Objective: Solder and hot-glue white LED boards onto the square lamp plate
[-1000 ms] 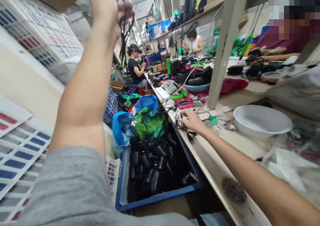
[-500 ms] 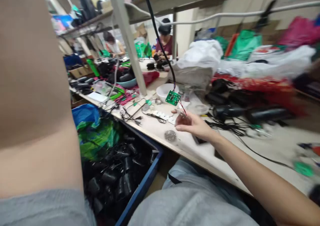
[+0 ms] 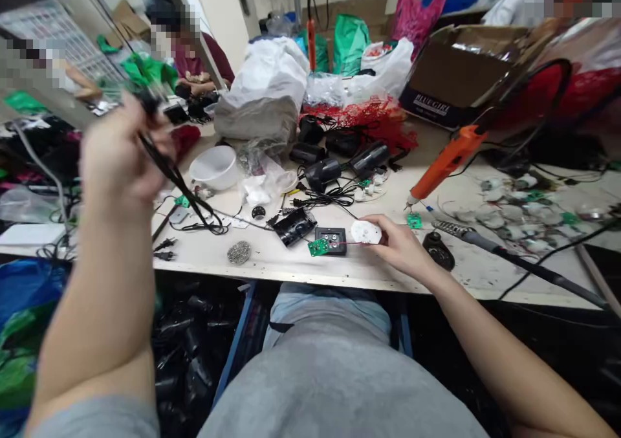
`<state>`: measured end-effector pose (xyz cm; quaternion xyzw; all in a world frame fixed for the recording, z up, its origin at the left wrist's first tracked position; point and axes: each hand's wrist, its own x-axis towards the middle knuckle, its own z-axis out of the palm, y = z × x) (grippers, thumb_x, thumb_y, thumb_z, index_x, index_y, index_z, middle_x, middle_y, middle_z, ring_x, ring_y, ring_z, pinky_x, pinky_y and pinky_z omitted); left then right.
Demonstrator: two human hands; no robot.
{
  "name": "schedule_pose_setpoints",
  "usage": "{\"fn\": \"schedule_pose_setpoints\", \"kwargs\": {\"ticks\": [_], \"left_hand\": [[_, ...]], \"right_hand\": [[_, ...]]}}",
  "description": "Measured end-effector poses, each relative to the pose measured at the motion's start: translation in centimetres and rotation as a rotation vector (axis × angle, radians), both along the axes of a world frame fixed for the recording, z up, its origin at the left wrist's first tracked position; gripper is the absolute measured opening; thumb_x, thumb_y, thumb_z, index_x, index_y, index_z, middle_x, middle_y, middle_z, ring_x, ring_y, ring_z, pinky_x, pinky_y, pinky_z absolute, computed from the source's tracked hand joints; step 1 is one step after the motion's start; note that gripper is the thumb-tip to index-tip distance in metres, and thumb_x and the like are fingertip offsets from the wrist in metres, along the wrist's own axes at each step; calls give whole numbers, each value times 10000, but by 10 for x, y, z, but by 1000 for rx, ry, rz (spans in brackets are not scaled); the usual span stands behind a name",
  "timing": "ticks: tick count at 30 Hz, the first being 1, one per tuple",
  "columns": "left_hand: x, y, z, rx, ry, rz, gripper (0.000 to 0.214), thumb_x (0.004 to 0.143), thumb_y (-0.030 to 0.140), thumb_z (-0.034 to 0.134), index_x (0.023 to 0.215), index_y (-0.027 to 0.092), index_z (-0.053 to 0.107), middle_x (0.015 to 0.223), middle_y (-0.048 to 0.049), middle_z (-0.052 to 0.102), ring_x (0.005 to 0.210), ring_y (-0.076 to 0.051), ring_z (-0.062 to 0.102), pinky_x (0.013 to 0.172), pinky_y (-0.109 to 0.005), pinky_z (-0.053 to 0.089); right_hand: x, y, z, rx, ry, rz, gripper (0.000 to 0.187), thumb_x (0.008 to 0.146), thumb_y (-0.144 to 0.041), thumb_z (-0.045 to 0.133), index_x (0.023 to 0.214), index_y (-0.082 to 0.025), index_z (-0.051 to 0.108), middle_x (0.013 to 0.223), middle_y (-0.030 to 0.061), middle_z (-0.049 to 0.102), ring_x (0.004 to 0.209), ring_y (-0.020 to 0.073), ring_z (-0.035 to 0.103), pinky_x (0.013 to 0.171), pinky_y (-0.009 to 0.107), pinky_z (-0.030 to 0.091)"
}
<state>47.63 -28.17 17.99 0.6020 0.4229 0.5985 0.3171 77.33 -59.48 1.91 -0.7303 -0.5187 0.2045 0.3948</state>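
The hands are apart. At frame left, the blurred left hand grips a cord, its upper end indistinct. Right of centre, the right hand pinches a disc; the board nearby overlaps a case, contact unclear.

Right of the frame's centre, the white round plastic disc looks smooth and matt. Beside it, the black curved plastic casing is different — quite glossy. The silver round metal-wire clump, lower left of centre, appears rough; the brown cardboard box, upper right — matt.
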Motion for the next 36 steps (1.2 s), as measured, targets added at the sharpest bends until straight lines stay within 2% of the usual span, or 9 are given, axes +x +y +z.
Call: {"fn": "schedule_pose_setpoints", "kwargs": {"ticks": [3,7,10,14,17,22,24,29,36], "left_hand": [[9,-25,-40,-322,-30,-90,305,1017,264,556,746,150,471,620,35,583,450,-29,414,446,-124,351],[2,-37,-97,-328,46,57,228,930,230,629,770,185,473,617,42,585,423,-64,427,405,-169,353],[-9,-27,-122,-291,238,64,151,911,257,618,813,193,522,675,23,584,491,-106,511,484,-228,450],[-10,-29,-133,-61,677,113,167,818,279,721,923,194,622,956,-83,647,891,-261,664,838,-415,562],[14,-71,-137,179,783,53,250,828,314,735,1034,198,653,1151,-142,626,1106,-327,616,981,-483,507],[83,-165,-151,-18,648,-761,350,964,395,627,1276,240,598,987,-40,691,739,-160,648,740,-312,551],[103,-181,-158,-86,611,-924,316,984,388,597,1264,243,617,1031,-45,712,810,-171,670,781,-314,550],[105,-174,-170,-194,559,-928,153,939,343,640,861,216,675,812,-15,680,724,-164,630,694,-295,520],[92,-174,-184,-320,376,-926,300,926,300,660,1209,230,588,921,-27,690,725,-149,651,656,-270,547]], "right_hand": [[-3,8,-19,-44,-56,83,358,797,-247,677,1152,-211,655,1046,67,739,902,234,683,810,344,514],[-11,23,-31,-99,-38,174,415,789,-223,690,1200,-216,637,1055,62,734,922,231,679,808,329,500],[-13,30,-34,-128,-21,213,463,796,-244,711,1249,-208,622,980,50,726,832,210,667,761,314,492],[-10,29,-34,-136,18,219,459,795,-238,704,1245,-211,620,884,18,701,716,180,641,695,303,496],[-10,22,-30,-93,92,234,409,805,-222,676,1212,-223,631,864,11,682,705,170,645,695,309,526],[-20,11,-17,9,190,230,277,866,-260,633,1139,-235,590,891,29,705,769,181,692,753,341,585],[-24,9,-14,25,227,224,209,884,-291,634,1079,-243,574,994,53,726,874,198,717,819,367,602],[-25,8,-20,-11,525,184,259,913,-455,655,1041,-241,585,1042,66,737,945,210,744,871,392,625],[-25,27,-37,-54,627,32,436,778,-533,763,1047,-216,632,773,3,684,640,152,670,571,284,566]]}}
